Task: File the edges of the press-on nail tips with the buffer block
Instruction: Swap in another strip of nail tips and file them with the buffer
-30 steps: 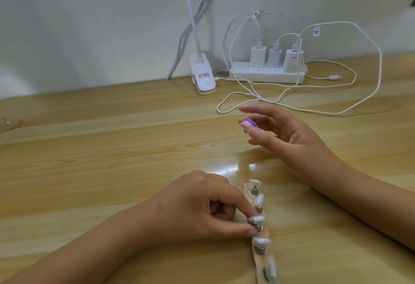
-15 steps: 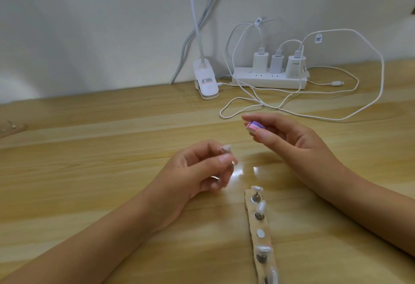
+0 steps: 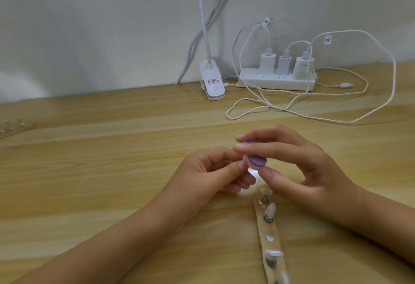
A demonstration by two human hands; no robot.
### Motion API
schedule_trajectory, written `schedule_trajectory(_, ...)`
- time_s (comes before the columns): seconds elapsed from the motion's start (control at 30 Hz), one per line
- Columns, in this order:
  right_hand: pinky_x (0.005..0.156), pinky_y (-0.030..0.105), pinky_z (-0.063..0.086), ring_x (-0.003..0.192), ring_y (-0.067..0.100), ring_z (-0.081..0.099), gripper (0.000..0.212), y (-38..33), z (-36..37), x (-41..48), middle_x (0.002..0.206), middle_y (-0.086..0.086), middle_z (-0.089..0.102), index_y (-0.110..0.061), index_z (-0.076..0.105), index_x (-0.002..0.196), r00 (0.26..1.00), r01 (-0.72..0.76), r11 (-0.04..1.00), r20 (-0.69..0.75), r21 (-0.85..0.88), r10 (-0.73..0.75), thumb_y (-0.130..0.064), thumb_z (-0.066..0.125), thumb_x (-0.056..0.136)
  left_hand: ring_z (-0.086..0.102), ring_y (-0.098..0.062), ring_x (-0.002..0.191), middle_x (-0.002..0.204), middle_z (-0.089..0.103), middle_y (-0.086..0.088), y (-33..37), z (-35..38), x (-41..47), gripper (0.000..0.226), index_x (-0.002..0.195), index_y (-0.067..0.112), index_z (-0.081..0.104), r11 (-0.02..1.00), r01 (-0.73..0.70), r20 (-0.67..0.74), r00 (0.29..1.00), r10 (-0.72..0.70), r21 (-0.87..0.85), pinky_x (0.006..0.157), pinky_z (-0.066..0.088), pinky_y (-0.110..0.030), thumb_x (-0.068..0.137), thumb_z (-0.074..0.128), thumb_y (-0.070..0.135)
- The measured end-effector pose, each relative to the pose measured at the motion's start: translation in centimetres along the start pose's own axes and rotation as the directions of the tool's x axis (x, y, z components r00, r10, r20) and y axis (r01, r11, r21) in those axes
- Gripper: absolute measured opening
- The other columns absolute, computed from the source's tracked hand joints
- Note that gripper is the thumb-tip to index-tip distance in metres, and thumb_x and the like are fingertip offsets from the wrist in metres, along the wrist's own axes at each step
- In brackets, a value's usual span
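Observation:
My right hand [image 3: 298, 166] pinches a small purple buffer block [image 3: 324, 160] between its thumb and fingers, above the middle of the wooden desk. My left hand [image 3: 208, 171] meets it from the left, thumb and forefinger pinched together right against the block; the nail tip they took is hidden between the fingers. Below the hands a tan holder strip [image 3: 270, 245] lies on the desk with several pale nail tips [image 3: 270, 209] standing on metal studs and one bare spot [image 3: 269, 238] in the row.
A white power strip [image 3: 276, 80] with three chargers sits at the back by the wall, its white cables [image 3: 314, 115] looping forward over the desk. A white lamp clip [image 3: 212, 81] stands left of it. A pale object [image 3: 13, 126] lies at the far left edge.
My left hand plucked a nail tip off the strip, leaving a bare spot, and lifted it up. The right hand brought the buffer block down to meet the left hand's fingertips.

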State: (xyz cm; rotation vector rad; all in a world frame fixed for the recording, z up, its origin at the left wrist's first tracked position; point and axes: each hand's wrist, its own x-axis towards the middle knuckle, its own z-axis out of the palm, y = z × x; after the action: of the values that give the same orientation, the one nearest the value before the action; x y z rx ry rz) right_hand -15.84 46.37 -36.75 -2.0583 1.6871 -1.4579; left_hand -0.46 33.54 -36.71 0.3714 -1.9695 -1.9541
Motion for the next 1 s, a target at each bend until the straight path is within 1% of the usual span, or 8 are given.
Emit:
schedule_trajectory(0.13,0.099,0.021,0.044,0.119,0.011,0.057,0.033,0.08,-0.16,0.15,0.123,0.002,0.062,-0.015,0.066,0.12,0.996,-0.087,0.996,-0.021,0.03,0.087,-0.008,0.062,0.088,0.069,-0.008,0.069,0.072,0.073,-0.001,-0.02,0.08,0.04,0.017,0.09,0.014,0.074,1.0,0.003,0.004,1.0,-0.002,-0.024,0.064,0.052,-0.015,0.082,0.063,0.023)
schedule_trajectory(0.27,0.098,0.023,0.044,0.119,0.016,0.058,0.033,-0.23,0.3,-0.07,0.125,0.006,0.061,-0.012,0.066,0.121,0.997,0.061,0.996,0.042,-0.068,-0.058,-0.01,0.059,0.088,0.066,-0.006,0.067,0.07,0.071,0.003,0.02,0.13,0.07,0.016,0.081,0.022,0.074,0.999,-0.016,0.012,1.0,0.015,0.033,0.064,0.051,-0.015,0.088,0.06,0.022)
schedule_trajectory(0.43,0.101,0.023,0.043,0.122,0.013,0.057,0.041,-0.04,0.57,0.06,0.126,0.002,0.061,-0.015,0.064,0.123,1.0,0.003,0.999,-0.005,-0.052,-0.003,-0.001,0.064,0.085,0.065,-0.006,0.065,0.068,0.07,0.002,-0.03,0.1,0.18,0.019,0.08,0.021,0.076,0.999,-0.007,0.012,1.0,0.007,0.038,0.063,0.05,-0.015,0.09,0.059,0.02)
schedule_trajectory(0.53,0.103,0.027,0.042,0.123,0.018,0.056,0.042,-0.08,0.38,-0.13,0.128,0.003,0.06,-0.012,0.059,0.129,0.998,0.026,1.0,-0.055,-0.009,-0.026,-0.01,0.063,0.088,0.066,-0.007,0.068,0.07,0.071,0.001,-0.01,0.04,0.2,0.016,0.085,0.017,0.075,1.0,0.003,0.014,1.0,-0.003,0.011,0.065,0.051,-0.016,0.085,0.062,0.025)
schedule_trajectory(0.67,0.103,0.037,0.046,0.12,0.02,0.057,0.042,0.58,0.08,0.23,0.122,0.001,0.062,-0.017,0.058,0.127,0.984,-0.123,0.987,-0.114,0.104,0.134,-0.014,0.066,0.086,0.068,-0.009,0.071,0.075,0.073,-0.002,-0.05,-0.18,0.29,0.018,0.09,0.013,0.075,0.998,0.018,0.001,1.0,-0.018,-0.055,0.067,0.053,-0.017,0.081,0.063,0.024)
schedule_trajectory(0.83,0.101,0.026,0.043,0.12,0.017,0.058,0.033,0.11,0.33,0.01,0.121,-0.001,0.064,-0.014,0.065,0.12,0.998,-0.052,0.999,-0.039,0.002,0.052,-0.021,0.067,0.088,0.066,-0.009,0.07,0.073,0.071,-0.001,-0.1,-0.07,0.19,0.018,0.089,0.009,0.072,1.0,-0.012,0.027,1.0,0.013,-0.018,0.068,0.052,-0.017,0.083,0.063,0.024)
schedule_trajectory(0.93,0.104,0.03,0.042,0.121,0.013,0.056,0.031,0.18,0.03,0.06,0.119,-0.01,0.066,-0.023,0.067,0.118,0.984,-0.166,0.985,-0.057,0.046,0.168,-0.022,0.065,0.087,0.065,-0.006,0.066,0.07,0.07,0.0,-0.04,-0.07,0.16,0.019,0.091,0.009,0.072,0.999,-0.017,0.026,1.0,0.018,-0.032,0.066,0.05,-0.016,0.082,0.063,0.023)
schedule_trajectory(1.0,0.103,0.029,0.043,0.122,0.013,0.056,0.032,-0.17,0.06,-0.01,0.121,-0.01,0.066,-0.022,0.067,0.119,0.99,-0.13,0.991,-0.048,0.03,0.131,-0.022,0.066,0.088,0.063,-0.006,0.065,0.069,0.069,0.002,-0.08,0.01,0.16,0.018,0.09,0.009,0.072,1.0,-0.027,0.026,0.999,0.027,-0.016,0.065,0.05,-0.016,0.083,0.062,0.023)
